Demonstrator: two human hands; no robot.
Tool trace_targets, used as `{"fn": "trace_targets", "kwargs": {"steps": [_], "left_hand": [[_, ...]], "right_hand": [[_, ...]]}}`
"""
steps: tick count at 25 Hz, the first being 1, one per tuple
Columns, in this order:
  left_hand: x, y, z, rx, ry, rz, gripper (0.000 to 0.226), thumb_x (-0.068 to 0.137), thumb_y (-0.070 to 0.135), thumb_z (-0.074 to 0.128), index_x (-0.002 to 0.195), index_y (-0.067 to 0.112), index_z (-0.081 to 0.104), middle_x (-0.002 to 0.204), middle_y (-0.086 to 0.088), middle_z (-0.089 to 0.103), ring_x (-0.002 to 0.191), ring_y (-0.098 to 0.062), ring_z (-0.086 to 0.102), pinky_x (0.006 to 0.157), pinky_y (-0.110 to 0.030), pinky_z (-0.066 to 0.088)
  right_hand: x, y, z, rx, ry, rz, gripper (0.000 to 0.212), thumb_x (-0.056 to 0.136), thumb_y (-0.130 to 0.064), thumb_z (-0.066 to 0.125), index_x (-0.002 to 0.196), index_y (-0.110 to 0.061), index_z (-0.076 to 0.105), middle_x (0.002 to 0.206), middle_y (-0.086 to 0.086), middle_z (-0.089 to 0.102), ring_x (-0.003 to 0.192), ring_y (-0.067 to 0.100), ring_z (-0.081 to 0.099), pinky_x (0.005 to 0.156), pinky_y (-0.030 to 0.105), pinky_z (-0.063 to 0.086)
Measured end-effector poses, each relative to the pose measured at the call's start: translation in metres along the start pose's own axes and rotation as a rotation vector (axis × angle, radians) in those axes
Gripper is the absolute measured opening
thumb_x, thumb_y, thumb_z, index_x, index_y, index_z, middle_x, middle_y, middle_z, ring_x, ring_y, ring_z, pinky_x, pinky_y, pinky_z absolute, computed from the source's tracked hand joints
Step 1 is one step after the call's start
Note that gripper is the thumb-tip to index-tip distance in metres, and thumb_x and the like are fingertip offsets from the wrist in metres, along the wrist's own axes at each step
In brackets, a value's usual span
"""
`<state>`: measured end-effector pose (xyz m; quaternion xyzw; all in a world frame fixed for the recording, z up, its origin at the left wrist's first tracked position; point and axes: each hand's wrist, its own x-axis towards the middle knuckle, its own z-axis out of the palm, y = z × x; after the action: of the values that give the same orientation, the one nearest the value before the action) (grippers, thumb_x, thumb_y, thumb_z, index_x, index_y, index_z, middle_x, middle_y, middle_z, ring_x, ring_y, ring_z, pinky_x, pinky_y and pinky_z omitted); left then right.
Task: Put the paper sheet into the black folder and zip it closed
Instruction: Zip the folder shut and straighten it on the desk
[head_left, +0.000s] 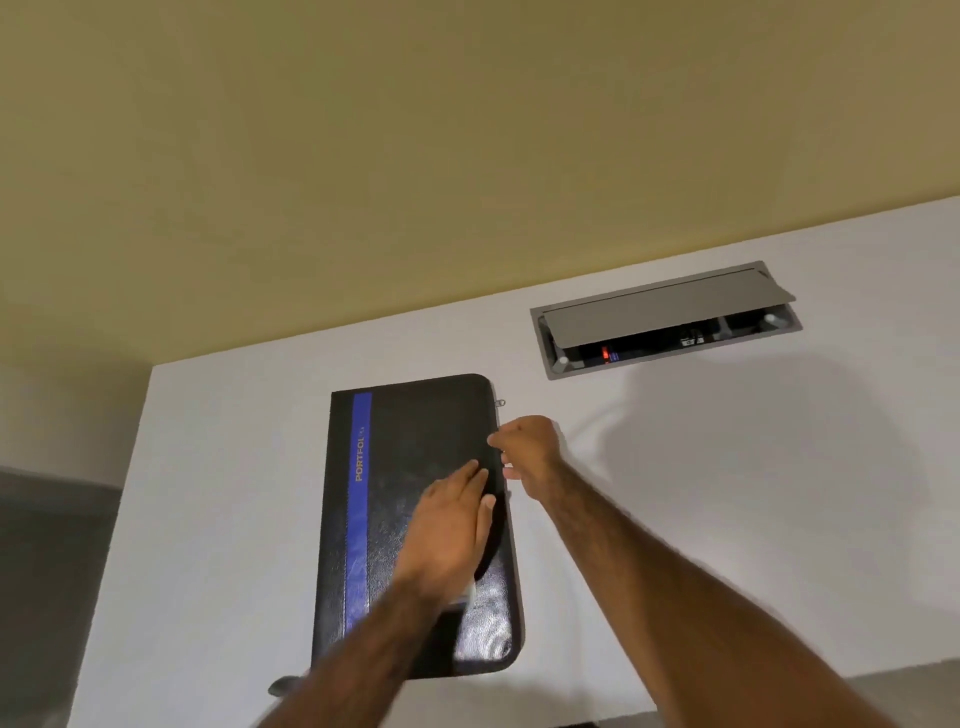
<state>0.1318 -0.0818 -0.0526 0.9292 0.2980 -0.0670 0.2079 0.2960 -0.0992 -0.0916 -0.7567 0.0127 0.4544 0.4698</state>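
Observation:
The black folder (410, 452) with a blue stripe lies closed and flat on the white table (727, 493). My left hand (447, 525) rests flat on its cover near the right edge, fingers together. My right hand (524, 447) is pinched at the folder's right edge, on the zipper about a third of the way down from the top. A small metal zip pull (501, 402) sticks out near the top right corner. The paper sheet is not visible.
An open grey cable hatch (665, 317) is set into the table at the back right. The table's left edge runs beside the folder, with a grey floor or seat (52, 571) below it. A yellow wall (415, 156) stands behind.

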Motion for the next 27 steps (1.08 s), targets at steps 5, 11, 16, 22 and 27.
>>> {"fn": "trace_targets", "kwargs": {"steps": [5,11,16,22,27], "left_hand": [[0.1,-0.012,-0.037,0.027,0.105,0.008,0.043,0.106,0.025,0.038,0.145,0.013,0.052,0.153,-0.007,0.05,0.139,-0.023,0.048,0.117,-0.038,0.036],[0.16,0.001,-0.043,0.208,-0.053,-0.019,0.04,0.103,0.028,0.042,0.138,0.016,0.057,0.14,-0.008,0.057,0.122,-0.028,0.056,0.106,-0.042,0.042],[0.185,0.019,-0.031,0.521,-0.242,-0.093,0.047,0.096,0.033,0.059,0.139,0.013,0.053,0.142,-0.012,0.054,0.135,-0.034,0.046,0.117,-0.057,0.029],[0.2,0.034,-0.026,0.627,-0.284,-0.111,0.053,0.093,0.023,0.065,0.142,0.008,0.051,0.149,-0.018,0.046,0.141,-0.039,0.039,0.117,-0.069,0.021],[0.204,0.029,-0.024,0.566,-0.245,-0.105,0.055,0.092,0.019,0.065,0.143,0.008,0.049,0.149,-0.016,0.045,0.139,-0.037,0.04,0.117,-0.068,0.022]], "right_hand": [[0.008,-0.005,0.005,-0.092,0.031,0.032,0.013,0.08,-0.003,0.076,0.09,-0.001,0.067,0.09,0.018,0.07,0.076,0.031,0.069,0.071,0.053,0.062],[0.017,-0.008,0.015,0.013,0.084,0.094,0.016,0.077,0.005,0.068,0.092,0.001,0.065,0.089,0.015,0.067,0.074,0.025,0.062,0.06,0.036,0.054],[0.013,-0.008,0.021,0.306,0.133,0.176,0.019,0.099,-0.01,0.049,0.084,-0.009,0.061,0.087,0.011,0.063,0.078,0.022,0.06,0.074,0.033,0.055],[0.011,-0.011,0.019,0.763,-0.038,0.333,0.046,0.107,-0.032,0.028,0.137,-0.006,0.051,0.135,0.024,0.057,0.127,0.038,0.055,0.111,0.046,0.043],[0.019,-0.006,0.021,0.488,0.007,0.271,0.031,0.103,-0.027,0.041,0.114,-0.007,0.062,0.121,0.024,0.064,0.107,0.034,0.064,0.104,0.048,0.05]]}}
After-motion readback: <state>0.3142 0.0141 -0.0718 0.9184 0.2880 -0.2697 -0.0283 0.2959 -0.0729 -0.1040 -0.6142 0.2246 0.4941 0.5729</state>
